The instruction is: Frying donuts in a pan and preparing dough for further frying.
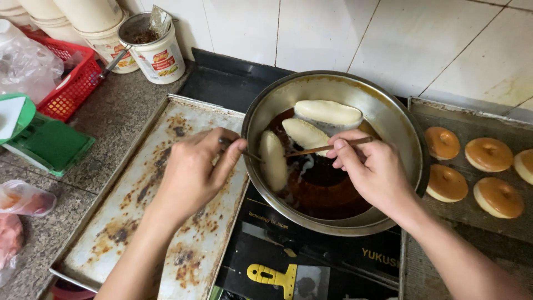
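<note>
Looking down, I see the stained baking tray [139, 222] on the left and the big metal pan [388, 116] of dark oil at centre, sitting on a black cooktop [311, 261]. A second tray [444, 119] on the right carries browned round cakes [488, 154]. Three pale dough pieces [327, 112] float in the pan. My left hand [191, 172] is closed around a thin stick [252, 155] whose tip seems to touch the nearest dough piece, though shadow blurs it. My right hand [369, 166] pinches a wooden chopstick [327, 148] above the oil, its end lying against the middle dough piece.
</note>
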